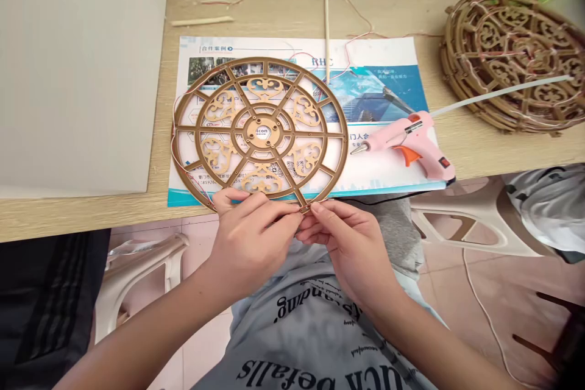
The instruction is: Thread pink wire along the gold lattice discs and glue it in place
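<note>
A round, bronze-coloured openwork frame [264,67] with spokes and scroll ornaments lies over a printed sheet, its near rim at the table's front edge. My left hand [256,237] is closed at that near rim, its thumb and fingertips pressed against it. Just to the right, my right hand [350,244] pinches the same rim between thumb and fingers, with the other fingers curled below. A thin reddish wire [172,145] follows the frame's left outer edge towards my hands. What lies right under my fingertips is mostly hidden.
A pink glue gun [402,137] with a long glue stick [498,96] lies on the sheet [384,177] to the right. Similar wired frames [516,61] are stacked at the far right. A large pale panel [77,73] stands left. Loose wire [361,36] and sticks [202,21] lie behind.
</note>
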Motion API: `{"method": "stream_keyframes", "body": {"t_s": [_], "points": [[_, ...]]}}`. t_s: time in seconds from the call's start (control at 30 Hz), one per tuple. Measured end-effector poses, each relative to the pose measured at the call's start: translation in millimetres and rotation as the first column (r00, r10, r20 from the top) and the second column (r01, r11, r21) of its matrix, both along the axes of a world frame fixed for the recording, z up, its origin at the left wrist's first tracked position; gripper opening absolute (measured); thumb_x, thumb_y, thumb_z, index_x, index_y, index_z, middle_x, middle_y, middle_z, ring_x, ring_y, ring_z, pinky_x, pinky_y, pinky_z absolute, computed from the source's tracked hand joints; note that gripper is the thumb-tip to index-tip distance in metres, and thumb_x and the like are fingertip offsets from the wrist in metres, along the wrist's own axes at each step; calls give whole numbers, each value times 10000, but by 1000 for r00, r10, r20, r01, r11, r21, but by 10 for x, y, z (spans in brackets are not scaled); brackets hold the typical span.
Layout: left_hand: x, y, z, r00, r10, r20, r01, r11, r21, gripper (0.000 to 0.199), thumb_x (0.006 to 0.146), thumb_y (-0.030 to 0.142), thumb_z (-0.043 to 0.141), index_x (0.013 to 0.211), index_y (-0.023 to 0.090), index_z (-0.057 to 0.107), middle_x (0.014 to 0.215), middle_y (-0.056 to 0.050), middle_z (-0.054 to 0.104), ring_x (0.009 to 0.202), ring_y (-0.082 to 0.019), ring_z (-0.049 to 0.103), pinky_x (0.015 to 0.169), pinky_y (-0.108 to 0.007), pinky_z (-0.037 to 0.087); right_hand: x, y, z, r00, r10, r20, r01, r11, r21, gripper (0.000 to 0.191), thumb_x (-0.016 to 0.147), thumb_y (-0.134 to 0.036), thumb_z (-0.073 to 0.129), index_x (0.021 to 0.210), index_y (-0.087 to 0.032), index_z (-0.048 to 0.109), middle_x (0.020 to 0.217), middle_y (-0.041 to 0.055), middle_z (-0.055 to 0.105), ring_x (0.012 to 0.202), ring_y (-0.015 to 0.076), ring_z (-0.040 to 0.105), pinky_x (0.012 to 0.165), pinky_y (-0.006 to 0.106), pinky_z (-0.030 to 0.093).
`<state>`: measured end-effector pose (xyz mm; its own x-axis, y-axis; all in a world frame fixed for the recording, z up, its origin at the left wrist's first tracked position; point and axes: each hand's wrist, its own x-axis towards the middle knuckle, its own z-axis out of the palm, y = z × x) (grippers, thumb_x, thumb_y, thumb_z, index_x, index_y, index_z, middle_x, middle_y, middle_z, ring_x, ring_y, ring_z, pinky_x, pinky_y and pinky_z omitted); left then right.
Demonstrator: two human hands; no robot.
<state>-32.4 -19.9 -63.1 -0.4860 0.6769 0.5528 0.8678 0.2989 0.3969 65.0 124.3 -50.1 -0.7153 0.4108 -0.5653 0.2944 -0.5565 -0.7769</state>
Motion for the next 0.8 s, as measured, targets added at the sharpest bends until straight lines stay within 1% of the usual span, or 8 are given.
{"method": "stream_keyframes", "body": {"t_s": [0.1, 0.2, 0.3, 0.43, 0.63, 0.8], "points": [[-1, 1, 8, 1000, 4, 6, -4, 1000, -7, 260, 869, -22, 745, 919, 233, 745, 952, 114, 808, 726, -126, 658, 866, -442, 329, 47, 51, -14, 998, 45, -41, -46, 999, -26, 279, 868, -447, 892, 839, -174, 842, 829, 81, 808, 696, 161, 773, 683, 232, 645], [2, 3, 9, 1000, 11, -1, -11, 1000, -2, 267, 864, -29, 744, 912, 233, 743, 952, 114, 810, 723, -123, 660, 863, -438, 327, 28, 78, -10, 998, 63, -15, -63, 998, -2, 296, 858, -457, 899, 827, -169, 837, 809, 78, 802, 667, 156, 763, 656, 221, 636], [1, 1, 7, 1000, 7, -14, -7, 1000, -6, 260, 866, -24, 745, 898, 234, 740, 963, 111, 816, 731, -122, 662, 862, -438, 327, -39, 63, 12, 998, 41, 58, -44, 997, 58, 288, 825, -428, 909, 784, -157, 820, 743, 71, 779, 598, 138, 725, 599, 200, 603], [-1, -8, 11, 1000, -6, -13, 6, 1000, -1, 252, 887, -11, 736, 903, 241, 744, 976, 99, 824, 731, -116, 646, 866, -438, 324, -114, 15, 60, 991, 9, 131, -23, 993, 113, 249, 800, -373, 872, 721, -148, 799, 678, 65, 751, 552, 139, 690, 564, 210, 583], [2, -8, 9, 1000, -15, -2, 15, 1000, 3, 228, 914, 17, 727, 897, 244, 747, 962, 72, 826, 731, -125, 644, 849, -434, 338, -130, -18, 87, 991, -17, 135, -1, 991, 137, 160, 761, -297, 828, 687, -160, 792, 672, 49, 748, 550, 134, 684, 571, 210, 578], [3, -11, 4, 1000, -12, 10, 12, 1000, 8, 225, 914, 19, 738, 898, 242, 755, 964, 74, 825, 736, -123, 653, 860, -438, 344, -124, -26, 77, 993, -13, 117, -3, 991, 136, 179, 777, -313, 827, 682, -167, 787, 676, 43, 752, 557, 132, 692, 585, 208, 584]]}}
